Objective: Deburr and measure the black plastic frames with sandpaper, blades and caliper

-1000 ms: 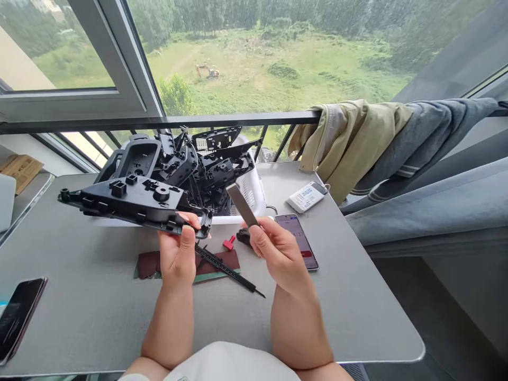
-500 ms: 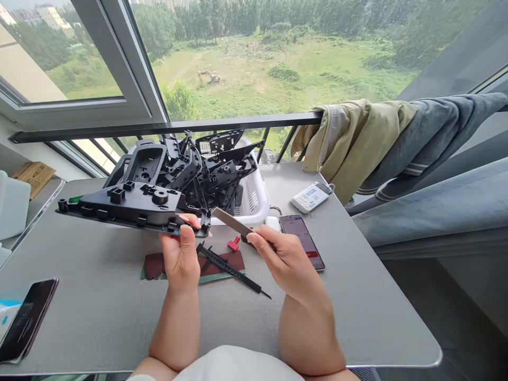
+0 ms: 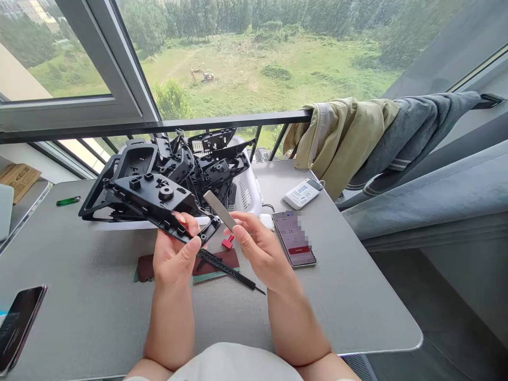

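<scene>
My left hand is closed on one end of a long black plastic part with clips and bosses, held above the grey table. My right hand pinches a flat grey file, whose tip sits close to the part's near end. Under my hands lie a dark red sanding sheet, a thin black pick tool and a small red clip.
A white basket piled with several black plastic parts stands behind. A phone with a timer, a white device, a green lighter and a dark phone lie around. Clothes hang on the railing.
My left hand has turned the black part so its far end swings toward the basket. The file has dropped lower and nearer the part's end.
</scene>
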### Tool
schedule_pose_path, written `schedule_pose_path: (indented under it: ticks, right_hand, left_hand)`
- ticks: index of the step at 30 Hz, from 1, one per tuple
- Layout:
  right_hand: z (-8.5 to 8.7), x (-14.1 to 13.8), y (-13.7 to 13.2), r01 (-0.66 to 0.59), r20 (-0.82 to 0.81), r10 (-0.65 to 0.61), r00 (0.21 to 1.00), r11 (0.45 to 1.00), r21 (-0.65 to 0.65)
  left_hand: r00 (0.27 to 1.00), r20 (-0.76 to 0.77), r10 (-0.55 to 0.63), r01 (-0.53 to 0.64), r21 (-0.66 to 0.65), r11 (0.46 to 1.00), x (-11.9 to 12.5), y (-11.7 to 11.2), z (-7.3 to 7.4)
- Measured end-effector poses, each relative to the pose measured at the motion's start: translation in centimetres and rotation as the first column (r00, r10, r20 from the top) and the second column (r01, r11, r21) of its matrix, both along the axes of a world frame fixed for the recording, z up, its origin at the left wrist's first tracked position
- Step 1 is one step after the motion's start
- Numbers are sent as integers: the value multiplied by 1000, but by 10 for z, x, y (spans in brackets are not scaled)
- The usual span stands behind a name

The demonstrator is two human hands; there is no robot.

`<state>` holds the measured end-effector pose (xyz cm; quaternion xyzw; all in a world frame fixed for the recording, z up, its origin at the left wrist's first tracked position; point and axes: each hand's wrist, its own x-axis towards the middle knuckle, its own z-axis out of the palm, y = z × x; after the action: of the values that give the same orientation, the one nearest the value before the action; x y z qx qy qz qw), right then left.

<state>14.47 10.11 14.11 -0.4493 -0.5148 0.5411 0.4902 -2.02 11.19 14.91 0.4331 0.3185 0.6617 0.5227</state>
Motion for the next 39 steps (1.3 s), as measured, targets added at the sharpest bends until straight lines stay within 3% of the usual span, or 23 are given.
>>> schedule_pose_path:
  ticks: [2,6,12,14,17,19,23,30,35,39]
  right_hand:
    - [1,-8,1,-31,-136,26,990,999,-33]
    - [7,-12,2,-89,-355,51,933,992,-90]
    - [15,-9,0,-136,-493,48,869,980,-145]
    - [15,-11,-1,-116,-493,35,869,984,-135]
    - [16,-13,0,-22,-501,-56,864,989,-148]
    - [16,-12,2,54,-509,-140,850,982,-180]
    - [16,-8,4,148,-519,-229,824,970,-194]
    - [12,-13,4,212,-526,-263,809,965,-156]
    - [10,-14,4,166,-540,-215,814,976,-139]
    - [11,-11,4,147,-530,-194,826,981,-130]
  left_hand:
    - [991,45,-128,128,-11,992,-1,-2,4]
    - [961,33,-273,274,-8,962,-3,-3,6]
    - [903,-50,-427,422,-91,902,-2,-5,4]
    - [916,-39,-399,391,-127,911,-1,-4,5]
    - [976,-15,-217,212,-157,965,1,-2,2]
    - [991,-20,-134,131,-108,985,4,-1,-1]
    - [974,-190,-127,132,15,991,15,-4,-8]
    - [923,-362,135,-81,160,984,35,-11,-21]
    - [922,-365,126,-50,210,976,30,-9,-21]
    - [935,-352,-32,93,157,983,22,-8,-13]
